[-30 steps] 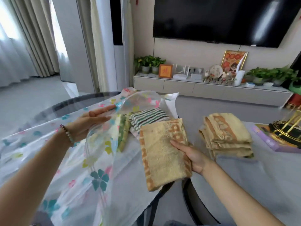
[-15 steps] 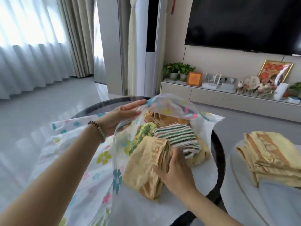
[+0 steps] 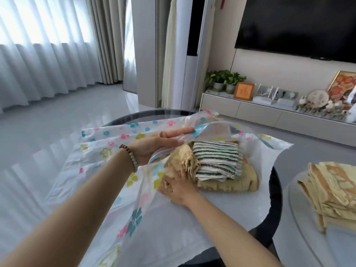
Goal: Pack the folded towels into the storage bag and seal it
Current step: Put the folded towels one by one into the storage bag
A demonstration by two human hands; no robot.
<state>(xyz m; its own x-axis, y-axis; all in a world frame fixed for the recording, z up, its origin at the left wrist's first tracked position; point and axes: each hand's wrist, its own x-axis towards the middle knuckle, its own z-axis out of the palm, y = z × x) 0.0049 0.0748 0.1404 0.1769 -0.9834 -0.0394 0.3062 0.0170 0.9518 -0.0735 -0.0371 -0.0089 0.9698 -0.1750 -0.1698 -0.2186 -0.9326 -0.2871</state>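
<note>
Yellow towel (image 3: 184,160) pushed deeper into bag (image 3: 104,151), right hand (image 3: 178,186) fingers spread, blurred behind film

The storage bag (image 3: 107,151), spreading from the centre toward 9 o'clock, is translucent milky white, scattered with small flowers in teal, pink and yellow-green. Inside it, the striped towel (image 3: 215,160) carries green and dark grey bands on white, above a plain sandy-beige towel (image 3: 231,185). The stack of towels (image 3: 333,193) at 4 o'clock is pale yellow with an orange-tan woven pattern. The bracelet (image 3: 131,158) has brown and grey-green beads, the table (image 3: 277,199) rim is black, and at 10 o'clock a sheer curtain (image 3: 48,64) is white beside beige drapes (image 3: 104,39).
</note>
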